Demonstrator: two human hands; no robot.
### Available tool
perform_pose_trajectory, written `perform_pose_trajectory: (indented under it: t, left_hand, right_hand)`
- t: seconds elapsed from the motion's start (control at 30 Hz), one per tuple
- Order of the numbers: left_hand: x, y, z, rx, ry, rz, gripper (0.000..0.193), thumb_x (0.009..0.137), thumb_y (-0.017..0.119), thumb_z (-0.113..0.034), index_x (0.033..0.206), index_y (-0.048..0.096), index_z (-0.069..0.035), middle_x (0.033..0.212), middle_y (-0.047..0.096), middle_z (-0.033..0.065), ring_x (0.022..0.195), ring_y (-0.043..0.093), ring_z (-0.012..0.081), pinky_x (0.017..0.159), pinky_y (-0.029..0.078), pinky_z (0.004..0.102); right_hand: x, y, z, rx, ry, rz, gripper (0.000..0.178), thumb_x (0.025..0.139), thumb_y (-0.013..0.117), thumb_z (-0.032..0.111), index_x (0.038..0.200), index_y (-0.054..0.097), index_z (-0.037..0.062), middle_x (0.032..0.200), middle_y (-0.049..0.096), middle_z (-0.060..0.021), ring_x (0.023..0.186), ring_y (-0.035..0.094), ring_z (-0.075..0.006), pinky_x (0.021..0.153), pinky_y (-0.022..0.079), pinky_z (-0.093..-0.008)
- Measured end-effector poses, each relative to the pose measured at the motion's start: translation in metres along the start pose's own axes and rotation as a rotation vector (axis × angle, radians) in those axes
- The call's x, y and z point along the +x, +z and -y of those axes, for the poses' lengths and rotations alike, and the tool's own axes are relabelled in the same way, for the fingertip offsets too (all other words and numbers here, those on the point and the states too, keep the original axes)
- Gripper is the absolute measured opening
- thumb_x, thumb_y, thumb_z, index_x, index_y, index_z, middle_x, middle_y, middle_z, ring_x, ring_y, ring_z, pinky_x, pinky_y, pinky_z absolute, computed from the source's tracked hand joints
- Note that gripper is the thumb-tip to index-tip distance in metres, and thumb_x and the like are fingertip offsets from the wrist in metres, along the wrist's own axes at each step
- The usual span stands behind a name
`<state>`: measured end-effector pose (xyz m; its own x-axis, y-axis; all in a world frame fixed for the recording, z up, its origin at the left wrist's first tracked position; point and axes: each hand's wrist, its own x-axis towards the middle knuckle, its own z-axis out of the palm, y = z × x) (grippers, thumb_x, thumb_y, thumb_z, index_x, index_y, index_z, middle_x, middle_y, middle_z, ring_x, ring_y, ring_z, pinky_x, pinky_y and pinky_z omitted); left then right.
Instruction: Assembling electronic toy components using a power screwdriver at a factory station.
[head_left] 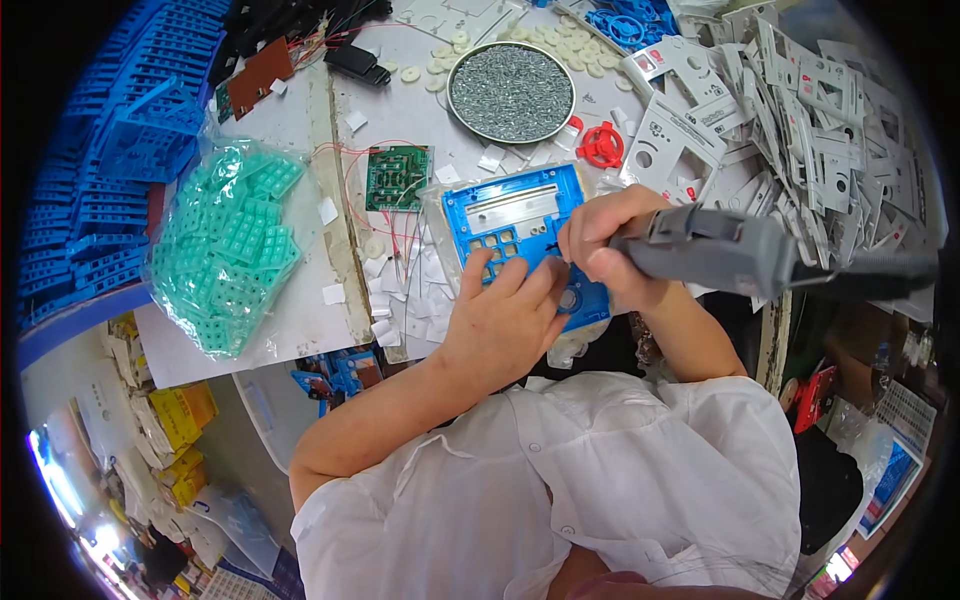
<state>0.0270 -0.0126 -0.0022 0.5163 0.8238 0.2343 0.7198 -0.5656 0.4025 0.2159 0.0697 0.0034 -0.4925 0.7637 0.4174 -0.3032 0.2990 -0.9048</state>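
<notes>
A blue plastic housing [513, 190] with a keypad grid, a clear window strip and a round speaker grille lies in front of me on the bench. My left hand [505, 320] rests over its lower part, fingers bent and pressed on it near the keypad openings. In my right hand [625, 235] is a grey electric screwdriver [710, 250], its body pointing off to the right. The tool's tip is close to my left fingertips over the housing; my fingers hide the exact contact point.
Beyond the housing stands a round tin of small metal screws [511, 92], with white discs [590, 50] around it. A green circuit board [397, 178] with red wires lies left. Bagged mint-green keypads [235, 240], stacked blue housings [130, 140], red rings [601, 146] and white panels [675, 135] surround the workspace.
</notes>
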Motion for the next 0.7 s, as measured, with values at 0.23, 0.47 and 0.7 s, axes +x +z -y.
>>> perform_pose_trajectory:
  t: [0.23,0.47,0.7]
  left_hand:
    - [0.027,0.005,0.032,-0.309,-0.054,-0.114,0.025,0.082,0.075,-0.014,0.106,0.07,-0.009,0.1,0.066,0.0048,0.089,0.065,0.0272,0.078,0.047,0.0447]
    - [0.045,0.004,0.028,-0.2,0.016,-0.088,0.008,0.083,0.074,-0.017,0.086,0.071,-0.011,0.09,0.064,0.0038,0.077,0.064,0.0242,0.072,0.045,0.0418]
    - [0.04,0.008,0.025,-0.144,0.001,-0.078,0.016,0.08,0.075,-0.013,0.094,0.069,-0.011,0.099,0.066,0.0032,0.083,0.065,0.0243,0.073,0.042,0.0407]
  right_hand:
    - [0.016,-0.002,0.035,0.311,-0.06,-0.022,0.025,0.094,0.069,0.009,0.109,0.051,0.0003,0.073,0.056,-0.0055,0.064,0.052,-0.0118,0.067,0.052,-0.034]
    - [0.001,-0.009,0.031,0.243,-0.069,-0.083,0.026,0.093,0.07,0.009,0.11,0.051,-0.0002,0.073,0.058,-0.0058,0.065,0.055,-0.0126,0.063,0.05,-0.0313]
    - [-0.01,-0.005,0.02,0.148,-0.005,-0.081,0.025,0.095,0.072,0.014,0.108,0.053,0.004,0.067,0.054,-0.0035,0.055,0.049,-0.0124,0.054,0.042,-0.0312]
